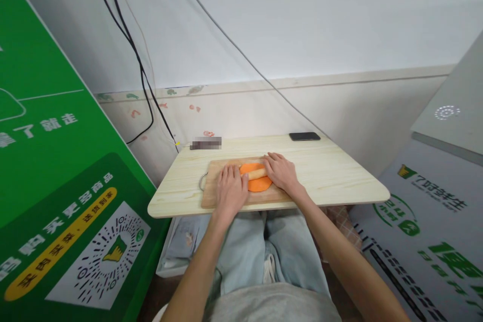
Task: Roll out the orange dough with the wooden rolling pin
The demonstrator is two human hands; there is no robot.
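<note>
A wooden rolling pin lies crosswise over a flat orange sheet that looks like dough. The sheet rests on a wooden cutting board with a metal loop handle at its left end. My left hand covers the pin's left end, its thumb beside the wood and its fingers reaching forward over it. On the right end sits my right hand, fingers close together and curved over the pin. Both ends of the pin are hidden under my hands; its middle shows between them.
The board lies at the front of a pale wooden table. A black phone lies near the back edge, and a blurred-out object is at the back left. A green panel stands left, a grey cabinet right. Cables hang along the wall.
</note>
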